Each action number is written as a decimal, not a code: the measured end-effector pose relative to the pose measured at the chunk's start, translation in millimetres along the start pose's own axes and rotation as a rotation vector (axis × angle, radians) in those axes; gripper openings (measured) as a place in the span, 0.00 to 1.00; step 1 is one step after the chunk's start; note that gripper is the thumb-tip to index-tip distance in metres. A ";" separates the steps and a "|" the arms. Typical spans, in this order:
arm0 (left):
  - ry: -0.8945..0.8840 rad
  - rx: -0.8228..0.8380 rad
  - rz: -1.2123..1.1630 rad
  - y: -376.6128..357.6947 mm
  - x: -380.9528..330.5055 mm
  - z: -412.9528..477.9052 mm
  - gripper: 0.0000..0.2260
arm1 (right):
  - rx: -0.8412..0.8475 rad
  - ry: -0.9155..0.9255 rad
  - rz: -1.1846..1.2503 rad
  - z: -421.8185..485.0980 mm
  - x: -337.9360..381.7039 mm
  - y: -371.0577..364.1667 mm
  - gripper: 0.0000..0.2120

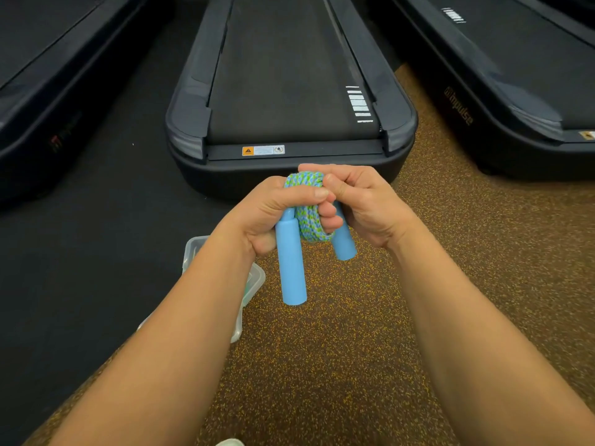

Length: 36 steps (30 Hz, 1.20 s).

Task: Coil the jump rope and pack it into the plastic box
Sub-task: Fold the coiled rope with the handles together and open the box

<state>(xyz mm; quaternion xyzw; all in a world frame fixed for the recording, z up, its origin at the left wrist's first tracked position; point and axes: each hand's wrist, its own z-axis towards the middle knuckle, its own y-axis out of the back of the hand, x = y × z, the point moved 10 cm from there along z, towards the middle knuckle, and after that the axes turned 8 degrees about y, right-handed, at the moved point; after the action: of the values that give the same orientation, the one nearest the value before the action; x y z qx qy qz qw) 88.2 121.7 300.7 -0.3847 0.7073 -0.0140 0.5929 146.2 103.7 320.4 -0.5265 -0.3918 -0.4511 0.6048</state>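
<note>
**Rope bundled in both hands, box waiting below**

Nearest, at the bottom edge, a pale thing (230,442) is cut off by the frame, and what it is cannot be told. Both forearms reach forward over the speckled floor (322,365).

The clear box (257,278) sits on that floor, partly hidden under the left forearm. It lies just below and to the left of the hands, probably left there so the drop will be short. Whether its top is open cannot be told.

Beyond it, the rope (307,220) is off the floor and wound into a tight bundle between the hands. The left hand (270,207) has its fingers wrapped round the coil and the top of one handle (291,265). The right hand (363,201) is curled over the coil's top and the other handle (344,243).

Both handles hang down side by side, which keeps the bundle narrow. The double grip seems meant to stop the braid from springing loose. The coiling looks nearly done, and packing is not yet begun.

Farthest off stands a treadmill (289,75), with others at either side.
</note>
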 end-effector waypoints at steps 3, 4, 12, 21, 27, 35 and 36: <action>-0.004 0.042 0.007 -0.8 1.5 -1.1 0.03 | 0.077 -0.042 -0.001 -4.1 1.4 -4.4 0.17; 0.000 0.053 0.016 -1.6 2.0 -1.2 0.05 | 0.081 -0.044 0.007 -5.0 2.6 -4.9 0.18; -0.039 -0.015 0.005 2.4 -7.3 -0.4 0.05 | -0.048 0.059 -0.034 3.7 6.0 1.4 0.16; -0.076 -0.140 -0.092 5.8 -10.8 3.7 0.05 | -0.176 0.105 -0.107 6.0 8.4 14.3 0.12; -0.167 -0.225 0.041 17.6 -23.9 -0.6 0.04 | -0.158 0.151 -0.133 8.2 14.2 14.8 0.11; -0.241 -0.338 0.276 22.0 -30.2 0.4 0.15 | -0.258 0.200 -0.311 10.0 20.5 26.3 0.13; -0.246 -0.347 0.292 22.4 -30.0 0.6 0.17 | -0.280 0.203 -0.338 9.7 21.3 28.2 0.13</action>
<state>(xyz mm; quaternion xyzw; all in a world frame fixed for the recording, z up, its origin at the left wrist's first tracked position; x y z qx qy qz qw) 76.9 154.6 314.6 -0.3734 0.6695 0.2404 0.5954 179.3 111.5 334.1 -0.4842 -0.3452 -0.6464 0.4781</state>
